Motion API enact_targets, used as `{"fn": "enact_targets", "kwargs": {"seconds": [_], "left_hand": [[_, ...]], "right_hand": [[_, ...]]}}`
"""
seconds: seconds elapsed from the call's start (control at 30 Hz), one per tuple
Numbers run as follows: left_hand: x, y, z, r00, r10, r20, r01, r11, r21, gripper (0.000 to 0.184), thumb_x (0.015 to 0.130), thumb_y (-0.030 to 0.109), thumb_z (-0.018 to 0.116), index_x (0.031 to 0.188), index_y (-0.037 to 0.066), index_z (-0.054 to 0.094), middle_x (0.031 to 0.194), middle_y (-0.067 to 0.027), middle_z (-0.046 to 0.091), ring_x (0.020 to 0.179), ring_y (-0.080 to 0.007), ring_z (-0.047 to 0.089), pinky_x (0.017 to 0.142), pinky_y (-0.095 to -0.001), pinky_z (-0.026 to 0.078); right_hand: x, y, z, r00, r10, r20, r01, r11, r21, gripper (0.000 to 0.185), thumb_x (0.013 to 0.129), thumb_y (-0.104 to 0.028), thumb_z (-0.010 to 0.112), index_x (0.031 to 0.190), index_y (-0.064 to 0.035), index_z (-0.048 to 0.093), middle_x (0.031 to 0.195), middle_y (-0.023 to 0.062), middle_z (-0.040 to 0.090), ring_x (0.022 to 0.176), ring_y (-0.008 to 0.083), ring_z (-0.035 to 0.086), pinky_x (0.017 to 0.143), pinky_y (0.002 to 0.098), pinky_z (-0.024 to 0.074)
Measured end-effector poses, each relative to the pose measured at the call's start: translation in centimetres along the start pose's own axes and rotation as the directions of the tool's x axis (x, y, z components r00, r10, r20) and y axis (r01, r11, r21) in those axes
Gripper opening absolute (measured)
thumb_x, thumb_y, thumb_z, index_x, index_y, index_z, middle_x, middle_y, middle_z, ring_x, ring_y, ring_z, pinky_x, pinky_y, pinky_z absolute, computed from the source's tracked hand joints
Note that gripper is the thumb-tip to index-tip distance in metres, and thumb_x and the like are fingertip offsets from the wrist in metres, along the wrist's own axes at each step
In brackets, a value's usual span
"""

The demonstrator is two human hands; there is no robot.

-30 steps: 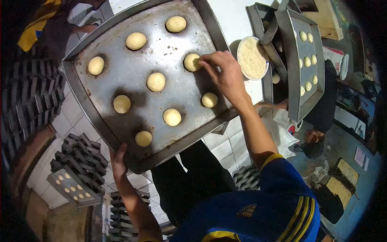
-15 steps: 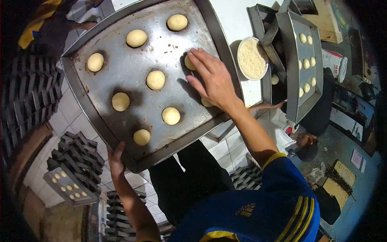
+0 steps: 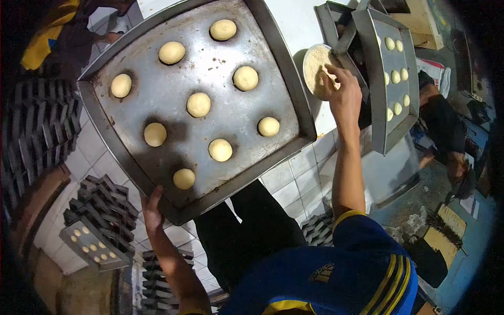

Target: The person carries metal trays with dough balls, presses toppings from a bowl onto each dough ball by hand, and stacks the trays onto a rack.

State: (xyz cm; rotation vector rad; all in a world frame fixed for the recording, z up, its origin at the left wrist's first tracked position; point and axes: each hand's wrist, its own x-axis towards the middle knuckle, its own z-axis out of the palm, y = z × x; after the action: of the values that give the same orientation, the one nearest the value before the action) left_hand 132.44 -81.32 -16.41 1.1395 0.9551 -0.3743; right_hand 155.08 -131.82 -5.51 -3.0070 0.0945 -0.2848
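My left hand (image 3: 153,209) grips the near left corner of a large metal tray (image 3: 173,113), thumb over the rim and the other fingers hidden beneath. Several round, pale dough balls (image 3: 198,105) sit spaced apart on the tray. Beyond its right side, my right hand (image 3: 344,92) is over a round bowl (image 3: 317,65) of pale crumbs. Its fingers are bent and spread a little above the crumbs, with nothing visible between them.
More trays with dough balls (image 3: 395,76) stand at the right of the white table (image 3: 299,21). Stacked dark trays (image 3: 100,210) are on the left floor. One person (image 3: 446,126) is at the right, another (image 3: 73,39) at the upper left.
My right hand has left the dough ball on the tray and moved right to the crumb bowl. My left hand keeps its hold. The person at the right has shifted.
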Motion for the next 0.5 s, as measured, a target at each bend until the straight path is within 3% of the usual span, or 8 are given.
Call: {"fn": "enact_targets", "kwargs": {"seconds": [0.13, 0.27, 0.33, 0.37, 0.43, 0.47, 0.5], "left_hand": [[-0.2, 0.1, 0.0, 1.0, -0.009, -0.001, 0.009, 0.999, -0.034, 0.089, 0.088, 0.025, 0.088, 0.162, 0.003, 0.042, 0.15, -0.0151, 0.058, 0.135, -0.0328, 0.056, 0.116, -0.0466, 0.043], [0.7, -0.9, -1.1, 1.0, -0.007, 0.002, 0.007, 1.0, 0.02, 0.092, 0.088, 0.027, 0.088, 0.164, 0.003, 0.04, 0.153, -0.0157, 0.056, 0.138, -0.0325, 0.054, 0.116, -0.0457, 0.043], [1.1, -2.1, -2.1, 1.0, -0.016, 0.018, 0.016, 1.0, -0.002, 0.093, 0.088, 0.028, 0.088, 0.164, 0.002, 0.04, 0.154, -0.0156, 0.056, 0.138, -0.032, 0.053, 0.116, -0.0448, 0.043], [1.3, -2.4, -2.3, 0.999, -0.014, -0.032, 0.016, 0.997, 0.073, 0.089, 0.089, 0.027, 0.087, 0.162, 0.001, 0.044, 0.153, -0.015, 0.057, 0.137, -0.0306, 0.055, 0.116, -0.0434, 0.043], [1.1, -2.2, -2.2, 0.995, -0.008, -0.095, 0.021, 0.99, 0.14, 0.084, 0.09, 0.027, 0.087, 0.159, 0.0, 0.048, 0.152, -0.0144, 0.059, 0.135, -0.0292, 0.057, 0.116, -0.0421, 0.043], [0.9, -1.8, -1.7, 0.999, 0.021, -0.032, -0.017, 0.992, 0.123, 0.08, 0.09, 0.028, 0.086, 0.155, -0.002, 0.051, 0.148, -0.014, 0.061, 0.132, -0.0285, 0.058, 0.116, -0.0411, 0.043], [0.8, -1.5, -1.2, 0.998, 0.05, 0.032, -0.053, 0.993, 0.103, 0.075, 0.091, 0.028, 0.086, 0.151, -0.005, 0.055, 0.145, -0.0136, 0.064, 0.129, -0.0277, 0.06, 0.116, -0.0401, 0.043]], "right_hand": [[0.1, 1.5, 0.9, 0.992, -0.033, 0.118, 0.038, 0.999, -0.039, 0.023, 0.098, -0.028, 0.077, 0.11, -0.0096, 0.083, 0.103, 0.0151, 0.076, 0.098, 0.0353, 0.07, 0.086, 0.0461, 0.0561], [0.5, 2.2, 1.2, 0.99, -0.064, 0.128, 0.072, 0.996, -0.061, 0.025, 0.099, -0.031, 0.077, 0.111, -0.0098, 0.084, 0.103, 0.0149, 0.078, 0.095, 0.0346, 0.072, 0.086, 0.0448, 0.0568], [0.8, 1.5, 0.9, 0.982, 0.162, 0.099, -0.168, 0.984, 0.055, 0.027, 0.098, -0.033, 0.078, 0.113, -0.0109, 0.084, 0.109, 0.0159, 0.079, 0.094, 0.0352, 0.075, 0.086, 0.0442, 0.0578], [1.0, 0.8, 0.3, 0.949, 0.285, 0.137, -0.301, 0.946, 0.118, 0.034, 0.097, -0.034, 0.081, 0.118, -0.0073, 0.083, 0.112, 0.0174, 0.08, 0.094, 0.0267, 0.078, 0.086, 0.0381, 0.0586], [1.6, 3.4, 0.7, 0.941, 0.254, 0.224, -0.326, 0.858, 0.397, 0.041, 0.096, -0.037, 0.082, 0.119, -0.0018, 0.082, 0.108, 0.0151, 0.082, 0.095, 0.0181, 0.077, 0.085, 0.0327, 0.0576], [1.9, 2.2, 0.8, 0.934, 0.257, 0.248, -0.357, 0.688, 0.632, 0.043, 0.098, -0.034, 0.081, 0.12, 0.0037, 0.081, 0.105, 0.0104, 0.081, 0.096, 0.0135, 0.074, 0.085, 0.0289, 0.0561], [2.3, 1.3, 0.2, 0.881, 0.3, 0.366, -0.474, 0.576, 0.666, 0.031, 0.099, -0.027, 0.082, 0.119, -0.0024, 0.082, 0.105, 0.0031, 0.08, 0.085, 0.0093, 0.066, 0.074, 0.0215, 0.0463]]}}
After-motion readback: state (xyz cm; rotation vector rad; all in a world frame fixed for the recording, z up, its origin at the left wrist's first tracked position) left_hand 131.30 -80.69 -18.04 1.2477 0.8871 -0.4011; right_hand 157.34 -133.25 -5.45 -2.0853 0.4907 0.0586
